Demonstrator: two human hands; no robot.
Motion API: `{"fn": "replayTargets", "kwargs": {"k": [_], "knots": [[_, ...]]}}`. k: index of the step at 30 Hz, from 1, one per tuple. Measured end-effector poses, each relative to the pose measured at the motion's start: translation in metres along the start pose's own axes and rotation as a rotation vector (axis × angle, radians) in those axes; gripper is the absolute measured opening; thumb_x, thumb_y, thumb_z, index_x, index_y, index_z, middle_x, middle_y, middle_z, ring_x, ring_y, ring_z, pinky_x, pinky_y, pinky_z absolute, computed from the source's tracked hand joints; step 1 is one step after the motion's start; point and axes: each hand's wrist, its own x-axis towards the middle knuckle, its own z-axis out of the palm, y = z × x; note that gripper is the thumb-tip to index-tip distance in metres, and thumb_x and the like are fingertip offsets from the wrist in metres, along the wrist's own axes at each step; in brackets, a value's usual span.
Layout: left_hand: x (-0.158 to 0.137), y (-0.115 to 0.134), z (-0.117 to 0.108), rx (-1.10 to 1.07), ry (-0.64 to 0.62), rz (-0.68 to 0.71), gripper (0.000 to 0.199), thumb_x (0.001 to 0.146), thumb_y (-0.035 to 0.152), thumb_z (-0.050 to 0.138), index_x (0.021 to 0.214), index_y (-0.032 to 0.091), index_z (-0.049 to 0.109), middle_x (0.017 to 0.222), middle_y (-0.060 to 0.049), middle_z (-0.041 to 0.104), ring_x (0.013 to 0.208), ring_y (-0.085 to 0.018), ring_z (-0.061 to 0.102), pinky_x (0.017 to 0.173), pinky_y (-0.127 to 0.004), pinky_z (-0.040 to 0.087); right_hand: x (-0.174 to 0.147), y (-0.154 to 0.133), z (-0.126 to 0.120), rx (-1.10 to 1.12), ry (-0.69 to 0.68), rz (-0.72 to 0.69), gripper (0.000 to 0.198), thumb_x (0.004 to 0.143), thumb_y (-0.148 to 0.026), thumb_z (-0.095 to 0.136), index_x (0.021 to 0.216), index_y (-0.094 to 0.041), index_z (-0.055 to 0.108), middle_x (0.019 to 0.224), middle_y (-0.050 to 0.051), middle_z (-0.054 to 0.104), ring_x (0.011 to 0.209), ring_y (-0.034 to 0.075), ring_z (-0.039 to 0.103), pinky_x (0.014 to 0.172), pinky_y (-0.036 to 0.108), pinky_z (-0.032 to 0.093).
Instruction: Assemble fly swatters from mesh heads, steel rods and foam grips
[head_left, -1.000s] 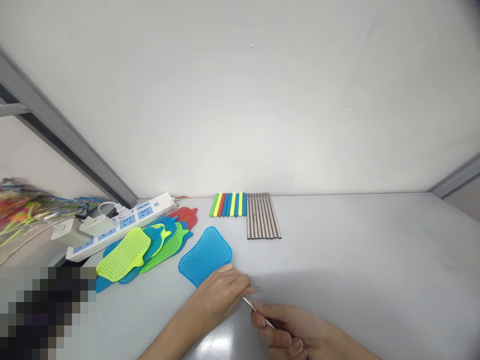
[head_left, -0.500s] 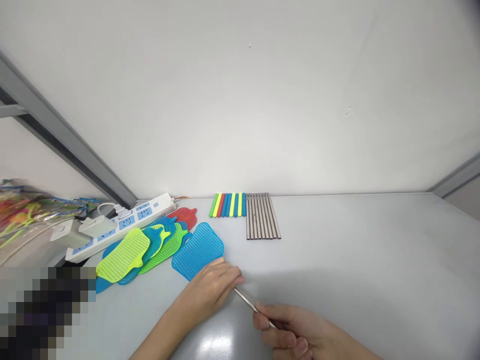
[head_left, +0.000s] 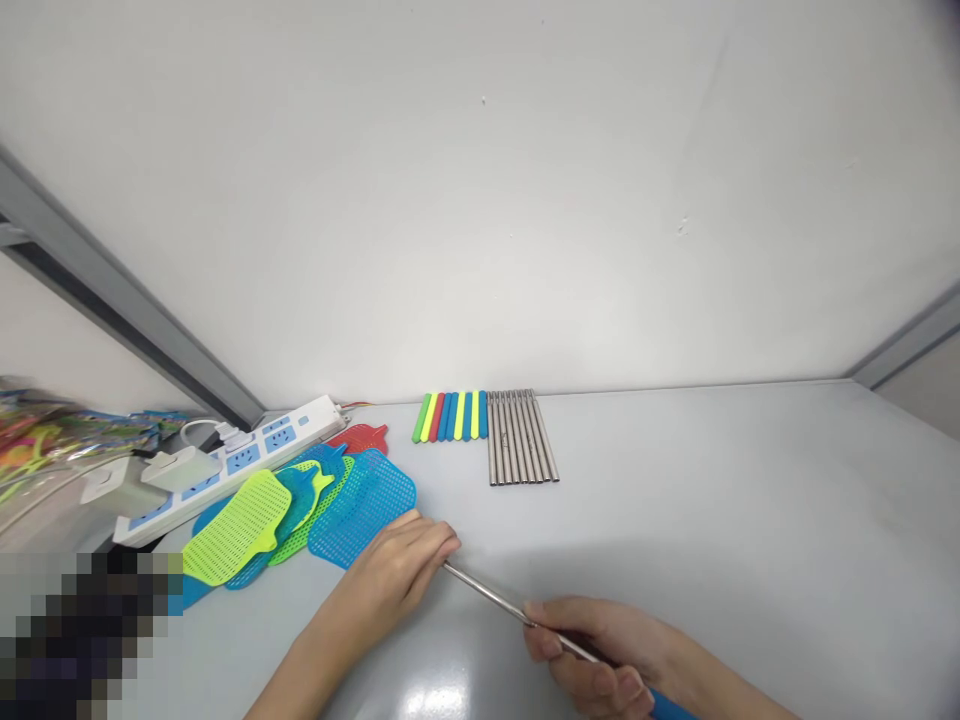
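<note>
A fly swatter with a blue mesh head [head_left: 363, 506] and a thin metal rod [head_left: 486, 592] stretches between my two hands. My left hand [head_left: 401, 565] is closed around the place where the head meets the rod, so that joint is hidden. My right hand [head_left: 592, 655] grips the rod farther down, thumb and fingers wrapped round it. Below the right palm a blue handle [head_left: 670, 706] sticks out. The mesh head overlaps the pile of loose swatter heads to its left, including a yellow-green one [head_left: 238, 527] and a red one [head_left: 361, 438].
Against the wall lie a row of coloured handles [head_left: 451, 416] and several metal rods [head_left: 519, 440] side by side. A white power strip [head_left: 251, 455] with plugs runs along the left. Bagged colourful items [head_left: 60, 440] sit at the far left.
My hands have moved apart, the left one leftward with the blue head, the right one slightly rightward. More metal rod shows between them, and the blue handle has come into view.
</note>
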Motion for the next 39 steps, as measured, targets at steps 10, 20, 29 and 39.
{"fn": "replayTargets", "kwargs": {"k": [10, 20, 29, 39], "knots": [[-0.001, -0.003, 0.000, 0.006, 0.063, -0.012, 0.025, 0.086, 0.022, 0.029, 0.065, 0.018, 0.043, 0.057, 0.003, 0.048, 0.053, -0.011, 0.042, 0.059, -0.025, 0.033, -0.008, -0.011, -0.006, -0.098, 0.072, 0.027, 0.031, 0.083, -0.036, 0.029, 0.069, -0.015, 0.047, 0.035, -0.004, 0.045, 0.020, 0.005, 0.022, 0.016, 0.014, 0.018], [0.003, 0.016, 0.010, -0.067, 0.126, -0.049, 0.018, 0.084, 0.022, 0.035, 0.074, 0.018, 0.050, 0.064, 0.001, 0.051, 0.060, -0.012, 0.044, 0.062, -0.026, 0.031, -0.022, -0.026, 0.001, -0.113, 0.174, -0.048, 0.029, 0.079, -0.032, 0.036, 0.064, -0.013, 0.052, 0.037, -0.003, 0.045, 0.025, 0.004, 0.026, 0.020, 0.015, 0.013], [0.003, 0.019, 0.015, -0.013, 0.199, -0.023, 0.020, 0.082, 0.015, 0.037, 0.089, 0.020, 0.055, 0.063, 0.000, 0.052, 0.059, -0.012, 0.044, 0.056, -0.026, 0.030, -0.017, -0.024, 0.006, -0.429, 0.499, -0.464, 0.026, 0.076, -0.038, 0.046, 0.080, -0.014, 0.054, 0.058, -0.001, 0.051, 0.038, 0.004, 0.038, 0.036, 0.017, 0.029], [0.003, 0.019, 0.010, 0.022, 0.221, -0.039, 0.026, 0.081, 0.012, 0.035, 0.094, 0.021, 0.056, 0.066, 0.000, 0.056, 0.061, -0.012, 0.049, 0.057, -0.025, 0.034, -0.018, -0.024, 0.018, -0.826, 0.585, -0.640, 0.028, 0.073, -0.032, 0.055, 0.097, -0.019, 0.052, 0.076, 0.003, 0.053, 0.057, 0.010, 0.048, 0.053, 0.024, 0.038]]}}
